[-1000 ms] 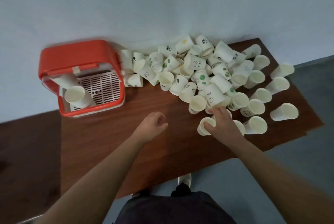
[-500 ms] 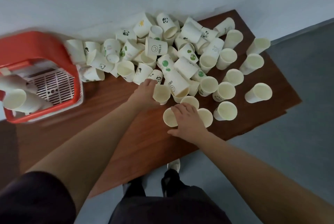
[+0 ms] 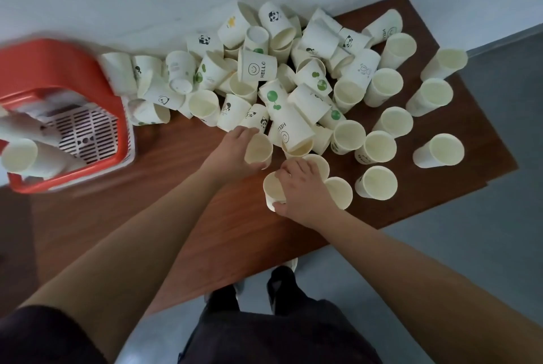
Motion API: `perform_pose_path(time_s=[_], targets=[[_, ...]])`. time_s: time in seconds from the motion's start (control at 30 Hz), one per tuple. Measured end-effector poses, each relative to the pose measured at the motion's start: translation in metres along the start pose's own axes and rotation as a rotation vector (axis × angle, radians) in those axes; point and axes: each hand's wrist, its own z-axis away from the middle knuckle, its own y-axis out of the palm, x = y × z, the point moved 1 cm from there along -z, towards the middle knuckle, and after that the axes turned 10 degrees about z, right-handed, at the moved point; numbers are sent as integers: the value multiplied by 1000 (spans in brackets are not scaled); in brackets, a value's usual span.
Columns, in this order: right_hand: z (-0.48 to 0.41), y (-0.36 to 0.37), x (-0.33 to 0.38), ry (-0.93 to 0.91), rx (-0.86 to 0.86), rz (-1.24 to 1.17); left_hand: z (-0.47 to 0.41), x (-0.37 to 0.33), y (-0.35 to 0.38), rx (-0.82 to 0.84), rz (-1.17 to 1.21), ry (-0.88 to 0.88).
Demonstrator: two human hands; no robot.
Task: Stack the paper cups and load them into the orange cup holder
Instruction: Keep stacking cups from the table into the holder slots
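Several white paper cups, some printed with pandas, green dots or "HELLO", lie heaped [image 3: 258,70] along the wall side of the brown table [image 3: 164,187]. My left hand [image 3: 235,149] grips one upright cup [image 3: 259,148] at the near edge of the heap. My right hand [image 3: 302,187] holds another upright cup [image 3: 272,189] by its rim, just in front of that one. The orange cup holder [image 3: 58,117] sits at the far left with stacked cups [image 3: 26,152] lying inside on its white grid.
More cups stand upright on the right half of the table, such as one [image 3: 439,150] near the right edge. A pale wall runs behind the heap. Grey floor [image 3: 470,246] lies to the right and below. My legs and shoes show at the table's near edge.
My left hand has reached from the bare table to the heap and closed round a cup. My right hand has stayed on its cup. The view has shifted right.
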Motion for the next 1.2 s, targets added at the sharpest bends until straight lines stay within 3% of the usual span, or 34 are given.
perform_pose_path(time_s=[0.37, 0.63, 1.1, 1.2], targets=[[-8, -6, 23, -143, 77, 75, 70, 33, -42, -159, 104, -180], [-47, -57, 64, -32, 83, -171, 126, 71, -92, -321, 177, -349], [-151, -128, 258, -130, -33, -376, 245, 186, -273, -859, 237, -500], [-167, -128, 290, -111, -48, -400, 239, 210, -294, -864, 238, -467]])
